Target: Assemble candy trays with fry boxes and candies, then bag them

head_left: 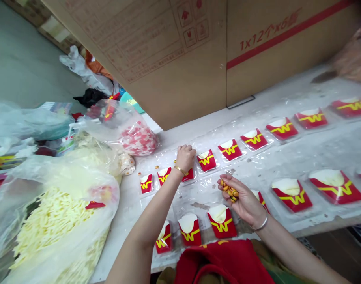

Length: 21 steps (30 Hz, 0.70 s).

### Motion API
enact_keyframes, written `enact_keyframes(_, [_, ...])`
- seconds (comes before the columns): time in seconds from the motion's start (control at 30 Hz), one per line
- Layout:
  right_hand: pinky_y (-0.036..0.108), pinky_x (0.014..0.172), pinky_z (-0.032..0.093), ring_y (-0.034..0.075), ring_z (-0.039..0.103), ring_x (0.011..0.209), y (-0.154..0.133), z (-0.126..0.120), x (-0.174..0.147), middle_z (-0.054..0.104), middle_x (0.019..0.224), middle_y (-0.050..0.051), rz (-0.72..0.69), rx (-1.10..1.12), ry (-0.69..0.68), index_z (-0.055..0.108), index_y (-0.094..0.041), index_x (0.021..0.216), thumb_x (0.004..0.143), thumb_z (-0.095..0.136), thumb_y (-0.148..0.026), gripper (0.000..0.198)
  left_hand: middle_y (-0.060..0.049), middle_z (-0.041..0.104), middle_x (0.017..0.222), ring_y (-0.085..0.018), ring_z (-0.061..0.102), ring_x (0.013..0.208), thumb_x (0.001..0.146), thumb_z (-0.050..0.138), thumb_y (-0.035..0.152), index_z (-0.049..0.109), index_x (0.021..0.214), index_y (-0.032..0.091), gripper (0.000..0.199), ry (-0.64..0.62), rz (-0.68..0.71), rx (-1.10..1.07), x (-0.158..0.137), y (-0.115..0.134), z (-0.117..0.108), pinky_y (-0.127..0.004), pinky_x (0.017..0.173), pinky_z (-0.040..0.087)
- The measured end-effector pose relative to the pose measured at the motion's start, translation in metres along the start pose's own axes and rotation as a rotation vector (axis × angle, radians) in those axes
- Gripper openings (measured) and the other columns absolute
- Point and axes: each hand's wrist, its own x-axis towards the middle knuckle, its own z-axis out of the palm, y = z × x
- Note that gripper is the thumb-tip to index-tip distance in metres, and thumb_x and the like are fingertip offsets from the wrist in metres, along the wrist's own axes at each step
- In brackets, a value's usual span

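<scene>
My left hand [185, 157], with a gold bracelet at its wrist, is closed over a red toy fries box in the back row. Its fingertips are hidden, so anything between them does not show. Cupped in my right hand [241, 197] are several tiny toy burgers [230, 192], orange-brown with darker stripes. Red fries boxes with a yellow W lie in transparent plastic packs, such as the fries box [206, 160] just right of my left hand. In the front row, another fries box [221, 223] lies below my right hand.
A large cardboard box [180, 59] stands behind the rows. At left, a plastic bag [109, 205] holds pale yellow fry-like sticks [53, 221]. Behind it sits a bag of pink and white pieces [139, 138]. Two tiny loose pieces lie near the back row's left end.
</scene>
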Motion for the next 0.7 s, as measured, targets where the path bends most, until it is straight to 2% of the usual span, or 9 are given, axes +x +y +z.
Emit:
enact_keyframes(0.07, [0.015, 0.05, 0.04, 0.009, 0.054, 0.071, -0.003, 0.001, 0.001, 0.061, 0.082, 0.002, -0.042, -0.028, 0.02, 0.063, -0.02, 0.088, 0.072, 0.073, -0.023, 0.018, -0.011, 0.06, 0.088, -0.026, 0.05, 0.089, 0.082, 0.048, 0.012, 0.066, 0.081, 0.019, 0.019, -0.024, -0.01, 0.011, -0.001, 0.004, -0.003, -0.042, 0.078, 0.032])
enact_keyframes(0.13, [0.015, 0.051, 0.04, 0.009, 0.054, 0.07, -0.005, 0.002, 0.002, 0.061, 0.08, 0.001, -0.098, -0.067, 0.042, 0.062, -0.021, 0.089, 0.072, 0.074, -0.026, 0.021, -0.012, 0.06, 0.099, -0.027, 0.05, 0.094, 0.083, 0.05, 0.015, 0.066, 0.091, 0.02, 0.019, -0.009, -0.035, -0.044, -0.006, 0.013, -0.013, -0.044, 0.08, 0.033])
enact_keyframes(0.2, [0.016, 0.052, 0.04, 0.01, 0.054, 0.069, -0.007, 0.003, 0.003, 0.062, 0.078, 0.001, -0.156, -0.088, 0.051, 0.06, -0.021, 0.09, 0.072, 0.073, -0.029, 0.024, -0.011, 0.058, 0.111, -0.026, 0.051, 0.1, 0.085, 0.053, 0.022, 0.06, 0.11, 0.022, 0.026, 0.021, -0.022, -0.224, -0.015, 0.031, -0.028, -0.043, 0.084, 0.036])
enact_keyframes(0.27, [0.016, 0.052, 0.04, 0.01, 0.054, 0.069, -0.008, 0.004, 0.004, 0.062, 0.076, 0.0, -0.193, -0.087, 0.043, 0.059, -0.021, 0.091, 0.073, 0.072, -0.03, 0.025, -0.01, 0.057, 0.115, -0.023, 0.053, 0.101, 0.086, 0.054, 0.029, 0.051, 0.123, 0.023, 0.037, -0.008, 0.09, -0.5, -0.027, 0.055, -0.045, -0.038, 0.086, 0.04])
enact_keyframes(0.37, [0.018, 0.052, 0.041, 0.009, 0.054, 0.067, -0.009, 0.003, 0.007, 0.064, 0.081, 0.001, -0.212, -0.076, 0.037, 0.058, -0.021, 0.092, 0.074, 0.071, -0.031, 0.025, -0.007, 0.061, 0.107, -0.018, 0.056, 0.096, 0.088, 0.053, 0.03, 0.056, 0.114, 0.023, 0.028, -0.129, 0.283, -0.748, -0.043, 0.09, -0.066, -0.032, 0.085, 0.044])
enact_keyframes(0.43, [0.018, 0.052, 0.041, 0.009, 0.053, 0.064, -0.011, 0.003, 0.008, 0.065, 0.085, 0.002, -0.223, -0.068, 0.053, 0.057, -0.021, 0.093, 0.075, 0.069, -0.03, 0.024, -0.006, 0.063, 0.097, -0.017, 0.057, 0.09, 0.087, 0.053, 0.027, 0.061, 0.101, 0.021, 0.017, -0.141, 0.279, -0.728, -0.047, 0.106, -0.073, -0.03, 0.081, 0.045])
enact_keyframes(0.57, [0.018, 0.05, 0.041, 0.011, 0.055, 0.067, -0.02, 0.0, 0.01, 0.063, 0.082, 0.002, -0.222, -0.029, 0.087, 0.06, -0.019, 0.089, 0.076, 0.068, -0.028, 0.018, -0.005, 0.064, 0.087, -0.015, 0.059, 0.082, 0.085, 0.054, 0.026, 0.065, 0.09, 0.019, 0.013, 0.006, 0.095, -0.822, -0.027, 0.109, -0.067, -0.029, 0.075, 0.046])
enact_keyframes(0.63, [0.018, 0.049, 0.041, 0.012, 0.056, 0.071, -0.027, -0.004, 0.008, 0.062, 0.084, 0.004, -0.21, 0.012, 0.094, 0.062, -0.017, 0.083, 0.076, 0.066, -0.027, 0.013, -0.006, 0.065, 0.087, -0.015, 0.061, 0.08, 0.082, 0.057, 0.026, 0.065, 0.09, 0.017, 0.014, 0.111, -0.107, -1.012, -0.005, 0.1, -0.055, -0.028, 0.074, 0.047])
enact_keyframes(0.7, [0.018, 0.05, 0.042, 0.013, 0.056, 0.074, -0.033, -0.008, 0.005, 0.062, 0.087, 0.006, -0.202, 0.061, 0.091, 0.063, -0.015, 0.08, 0.077, 0.063, -0.026, 0.012, -0.005, 0.066, 0.085, -0.016, 0.063, 0.079, 0.077, 0.06, 0.025, 0.064, 0.088, 0.016, 0.015, 0.131, -0.304, -1.194, 0.022, 0.088, -0.04, -0.028, 0.071, 0.048])
